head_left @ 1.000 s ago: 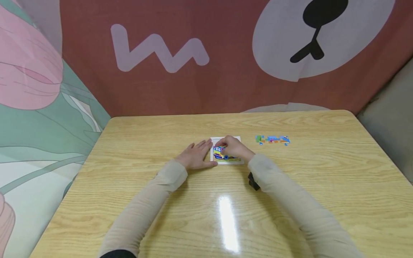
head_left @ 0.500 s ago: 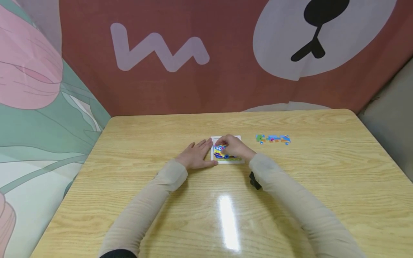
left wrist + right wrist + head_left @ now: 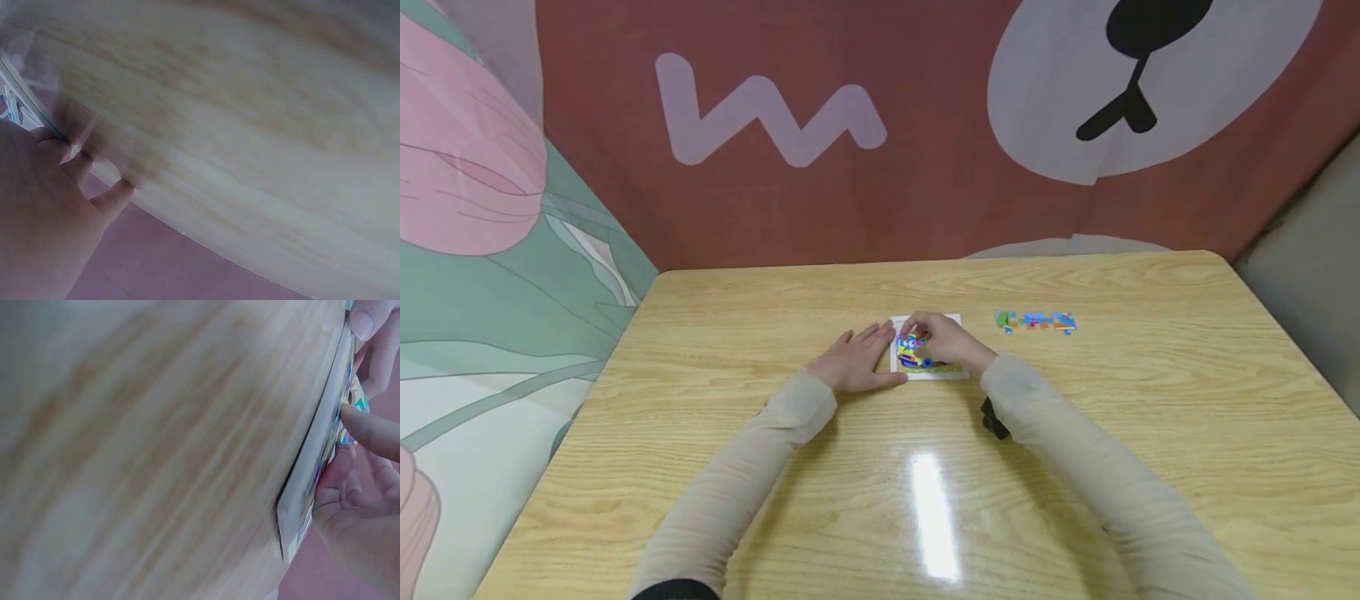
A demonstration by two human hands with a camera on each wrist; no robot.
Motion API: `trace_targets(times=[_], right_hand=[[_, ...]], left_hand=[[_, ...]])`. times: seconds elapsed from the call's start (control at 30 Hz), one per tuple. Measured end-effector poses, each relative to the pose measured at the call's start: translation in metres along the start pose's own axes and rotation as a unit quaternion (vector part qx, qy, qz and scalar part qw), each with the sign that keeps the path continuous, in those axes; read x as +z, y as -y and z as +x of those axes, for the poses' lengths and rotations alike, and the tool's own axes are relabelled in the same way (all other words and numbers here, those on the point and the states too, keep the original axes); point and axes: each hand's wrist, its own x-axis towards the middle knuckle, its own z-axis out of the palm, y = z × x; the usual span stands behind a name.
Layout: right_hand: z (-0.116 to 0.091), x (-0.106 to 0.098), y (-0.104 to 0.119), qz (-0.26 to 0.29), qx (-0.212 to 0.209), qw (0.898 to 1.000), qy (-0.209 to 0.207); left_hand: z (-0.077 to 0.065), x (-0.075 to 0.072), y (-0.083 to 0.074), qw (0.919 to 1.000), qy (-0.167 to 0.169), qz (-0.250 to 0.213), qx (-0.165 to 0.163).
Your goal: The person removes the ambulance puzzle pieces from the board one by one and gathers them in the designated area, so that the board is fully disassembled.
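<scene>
A small jigsaw puzzle in a white-bordered tray [image 3: 892, 360] lies on the wooden table; its picture shows a colourful vehicle with eyes. My left hand [image 3: 853, 362] lies with fingers spread along the tray's left side, thumb at its lower left corner. Above the picture, my right hand [image 3: 947, 342] pinches a puzzle piece [image 3: 913, 340] bearing the eyes. In the right wrist view this piece [image 3: 359, 399] stands tilted up from the tray [image 3: 294, 515], near the right hand's fingertips [image 3: 359, 425]. Part of the picture is hidden under the right hand. The left wrist view shows the left hand [image 3: 50, 206] at the tray's edge.
Several loose puzzle pieces [image 3: 1036, 321] lie in a row to the right of the tray. A black object [image 3: 994, 419] shows under the right wrist. The wooden table [image 3: 700, 333] ends at a wall with a printed covering [image 3: 775, 208].
The right hand has turned slightly, and the piece with the eyes now looks more tilted up than before. The left hand stays in place. The view has shifted a little.
</scene>
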Motion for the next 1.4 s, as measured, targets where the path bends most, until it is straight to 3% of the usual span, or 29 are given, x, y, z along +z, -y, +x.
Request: trace_targets(times=[0.37,0.7,1.23,1.4], right_hand=[[-0.006,-0.004,-0.002,0.043,-0.008,0.999,0.000],[-0.008,-0.012,-0.005,0.038,0.030,0.999,0.003],[-0.031,-0.049,-0.021,0.118,0.044,0.992,-0.024],[-0.043,-0.065,-0.025,0.115,0.051,0.992,-0.030]], left_hand=[[0.001,0.002,0.000,0.9999,0.007,-0.001,-0.007],[0.000,0.001,-0.001,0.9999,0.010,-0.006,-0.005],[0.001,0.002,0.001,0.9999,0.010,-0.006,-0.003],[0.001,0.002,0.001,1.0000,0.007,-0.006,-0.001]])
